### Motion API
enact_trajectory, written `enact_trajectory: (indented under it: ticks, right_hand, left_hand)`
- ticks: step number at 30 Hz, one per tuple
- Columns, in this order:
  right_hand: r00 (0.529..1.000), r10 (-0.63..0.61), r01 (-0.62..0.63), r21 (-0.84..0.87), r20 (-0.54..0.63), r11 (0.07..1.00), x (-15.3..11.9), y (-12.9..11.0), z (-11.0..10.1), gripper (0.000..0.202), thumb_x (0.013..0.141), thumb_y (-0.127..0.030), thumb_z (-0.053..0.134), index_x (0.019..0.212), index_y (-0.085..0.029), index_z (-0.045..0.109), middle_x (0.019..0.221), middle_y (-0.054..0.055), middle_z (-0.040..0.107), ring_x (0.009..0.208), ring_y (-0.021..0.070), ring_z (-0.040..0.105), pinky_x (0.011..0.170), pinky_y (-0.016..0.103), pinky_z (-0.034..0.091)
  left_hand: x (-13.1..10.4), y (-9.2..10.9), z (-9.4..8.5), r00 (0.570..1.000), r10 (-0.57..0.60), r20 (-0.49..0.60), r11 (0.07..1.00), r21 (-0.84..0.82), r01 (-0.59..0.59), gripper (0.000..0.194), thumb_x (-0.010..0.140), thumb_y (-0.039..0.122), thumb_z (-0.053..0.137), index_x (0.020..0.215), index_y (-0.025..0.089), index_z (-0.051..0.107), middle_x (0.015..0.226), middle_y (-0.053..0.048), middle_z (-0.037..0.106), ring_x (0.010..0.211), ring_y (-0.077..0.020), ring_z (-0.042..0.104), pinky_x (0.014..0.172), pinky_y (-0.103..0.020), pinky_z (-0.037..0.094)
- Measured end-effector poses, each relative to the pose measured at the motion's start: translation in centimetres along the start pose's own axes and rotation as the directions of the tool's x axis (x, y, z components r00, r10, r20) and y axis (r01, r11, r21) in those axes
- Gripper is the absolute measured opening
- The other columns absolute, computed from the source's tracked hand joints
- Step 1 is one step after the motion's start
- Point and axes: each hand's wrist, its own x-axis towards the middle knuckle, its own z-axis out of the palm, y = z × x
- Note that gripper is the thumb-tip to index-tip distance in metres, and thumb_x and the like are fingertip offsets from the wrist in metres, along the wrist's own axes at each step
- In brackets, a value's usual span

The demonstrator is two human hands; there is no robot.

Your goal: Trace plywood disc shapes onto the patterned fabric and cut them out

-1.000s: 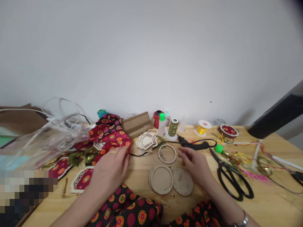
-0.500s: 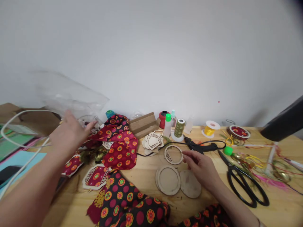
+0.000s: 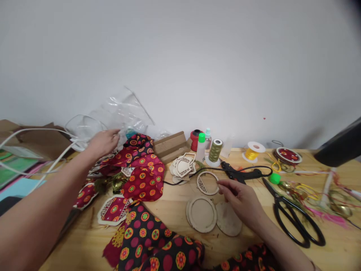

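Head camera view: a wooden table (image 3: 172, 207) carries patterned cloth (image 3: 149, 233) along its near edge, with a clear plastic bag (image 3: 121, 107) bunched at back left against the wall. Black-handled scissors (image 3: 291, 214) lie at right, blades slightly parted. The person's left hand (image 3: 104, 143) stretches to the base of the bag; whether its fingers grip the plastic cannot be told. The right hand (image 3: 241, 199) has curled fingers. Round wooden discs (image 3: 202, 215) lie beside it; just beyond them, a smaller wooden ring (image 3: 202, 187) meets its fingertips, pinched or merely touched, unclear.
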Motion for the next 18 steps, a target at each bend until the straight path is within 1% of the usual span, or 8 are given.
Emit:
enact_trajectory:
  ticks: [3, 5, 6, 8, 10, 14, 16, 18]
  right_hand:
    - [1.0, -0.028, 0.028, 0.01, -0.001, 1.0, -0.1, -0.1, 0.0, 0.038, 0.083, -0.042, 0.049, 0.095, -0.016, 0.073, 0.068, 0.006, 0.07, 0.056, 0.0193, 0.061, 0.052, 0.029, 0.048]
    - [0.999, -0.041, 0.041, 0.023, -0.01, 0.999, -0.1, 0.0, 0.1, 0.035, 0.084, -0.04, 0.049, 0.094, -0.016, 0.073, 0.069, 0.006, 0.07, 0.058, 0.0196, 0.062, 0.053, 0.029, 0.048]
    - [0.999, -0.048, 0.048, 0.032, -0.015, 0.998, -0.1, 0.0, 0.1, 0.035, 0.084, -0.04, 0.049, 0.094, -0.016, 0.073, 0.07, 0.006, 0.071, 0.06, 0.0198, 0.063, 0.053, 0.029, 0.049]
    - [0.997, -0.067, 0.068, 0.057, -0.031, 0.996, 0.0, -0.1, 0.1, 0.033, 0.085, -0.039, 0.05, 0.094, -0.016, 0.072, 0.071, 0.006, 0.071, 0.062, 0.0198, 0.064, 0.054, 0.029, 0.049]
    - [0.995, -0.097, 0.1, 0.081, -0.034, 0.992, -0.1, -0.2, 0.2, 0.031, 0.086, -0.038, 0.051, 0.095, -0.017, 0.072, 0.075, 0.006, 0.072, 0.065, 0.0197, 0.065, 0.057, 0.029, 0.05]
    - [0.984, -0.176, 0.177, 0.06, -0.025, 0.982, -0.2, -0.2, 0.1, 0.026, 0.088, -0.033, 0.051, 0.093, -0.018, 0.072, 0.084, 0.007, 0.074, 0.072, 0.0193, 0.067, 0.067, 0.03, 0.052]
    - [0.976, -0.217, 0.218, 0.024, -0.027, 0.976, -0.2, -0.2, -0.1, 0.024, 0.089, -0.03, 0.051, 0.095, -0.018, 0.071, 0.086, 0.007, 0.074, 0.075, 0.0192, 0.066, 0.071, 0.031, 0.052]
    - [0.958, -0.285, 0.286, -0.016, 0.011, 0.958, -0.3, -0.4, -0.4, 0.025, 0.09, -0.026, 0.05, 0.104, -0.017, 0.069, 0.092, 0.008, 0.072, 0.082, 0.0192, 0.065, 0.076, 0.032, 0.051]
  left_hand:
    - [-1.5, 1.0, -1.5, 0.991, -0.119, -0.059, 0.991, 0.052, 0.122, 0.035, 0.092, 0.038, 0.048, 0.118, 0.015, 0.057, 0.114, -0.011, 0.063, 0.1, -0.0244, 0.062, 0.085, -0.047, 0.051]
    - [-3.4, 2.5, -2.0, 0.987, -0.128, -0.094, 0.988, 0.07, 0.134, 0.051, 0.096, 0.045, 0.028, 0.115, 0.009, 0.058, 0.105, -0.018, 0.066, 0.1, -0.0331, 0.062, 0.081, -0.051, 0.05]
    - [-4.5, 3.4, -1.8, 0.992, -0.09, -0.09, 0.993, 0.071, 0.097, 0.057, 0.094, 0.052, 0.027, 0.118, 0.01, 0.058, 0.106, -0.019, 0.066, 0.102, -0.0352, 0.062, 0.081, -0.049, 0.05]
    - [-6.4, 5.1, -0.9, 0.997, 0.035, -0.074, 0.997, 0.075, -0.03, 0.076, 0.081, 0.066, 0.043, 0.132, 0.01, 0.047, 0.123, -0.02, 0.061, 0.113, -0.0376, 0.055, 0.089, -0.047, 0.047]
    - [-7.6, 6.4, 0.4, 0.992, 0.115, -0.058, 0.99, 0.087, -0.11, 0.092, 0.072, 0.066, 0.056, 0.142, 0.01, 0.035, 0.135, -0.021, 0.053, 0.12, -0.0394, 0.049, 0.094, -0.046, 0.043]
    - [-7.9, 7.1, 1.0, 0.993, 0.096, -0.073, 0.993, 0.076, -0.09, 0.055, 0.084, 0.04, 0.045, 0.134, 0.017, 0.05, 0.095, -0.016, 0.071, 0.092, -0.0352, 0.063, 0.072, -0.042, 0.049]
    - [-7.6, 6.5, -0.4, 0.988, 0.056, -0.141, 0.998, 0.038, -0.051, 0.046, 0.086, 0.037, 0.04, 0.123, 0.02, 0.06, 0.087, -0.013, 0.071, 0.082, -0.0321, 0.064, 0.068, -0.041, 0.048]
    - [-7.6, 5.7, -2.5, 0.963, -0.008, -0.27, 1.0, -0.028, 0.0, 0.045, 0.086, 0.041, 0.038, 0.117, 0.019, 0.063, 0.094, -0.013, 0.07, 0.088, -0.0335, 0.062, 0.073, -0.044, 0.048]
